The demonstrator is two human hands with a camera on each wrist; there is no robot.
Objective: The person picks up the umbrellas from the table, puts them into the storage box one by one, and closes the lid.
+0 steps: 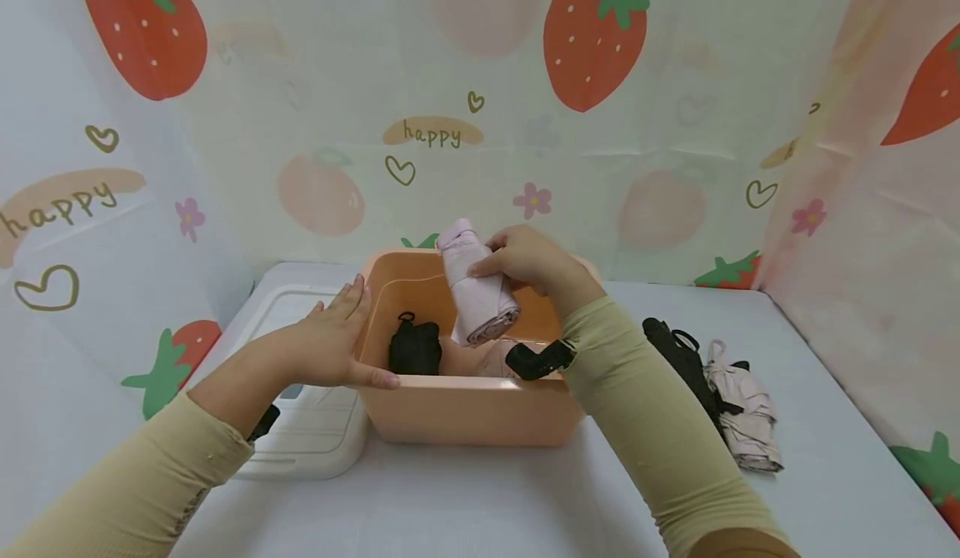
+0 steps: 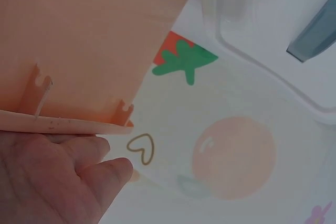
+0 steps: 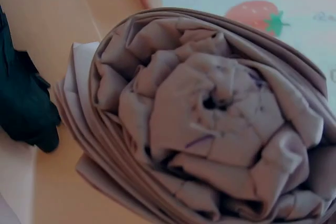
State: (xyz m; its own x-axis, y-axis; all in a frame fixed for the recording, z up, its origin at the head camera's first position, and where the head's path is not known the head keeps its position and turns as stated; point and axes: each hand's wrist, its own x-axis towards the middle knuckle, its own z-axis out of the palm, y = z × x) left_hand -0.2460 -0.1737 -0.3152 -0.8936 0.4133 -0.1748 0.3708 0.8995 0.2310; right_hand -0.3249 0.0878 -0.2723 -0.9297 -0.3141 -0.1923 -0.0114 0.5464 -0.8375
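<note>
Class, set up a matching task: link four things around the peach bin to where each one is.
Things:
1. pink folded umbrella
2. black folded umbrella
3. white lid
4. left hand

Places:
A. lying inside the peach bin
B. flat on the table, left of the bin
C. resting on the bin's left rim
D. gripped by the right hand above the bin

Pairs: 1-D, 2-A, 3-B, 4-C

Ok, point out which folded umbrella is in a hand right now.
The pale pink folded umbrella, gripped by the right hand above the peach bin. The black umbrella lies inside the bin untouched; two more umbrellas lie on the table to the right.
</note>
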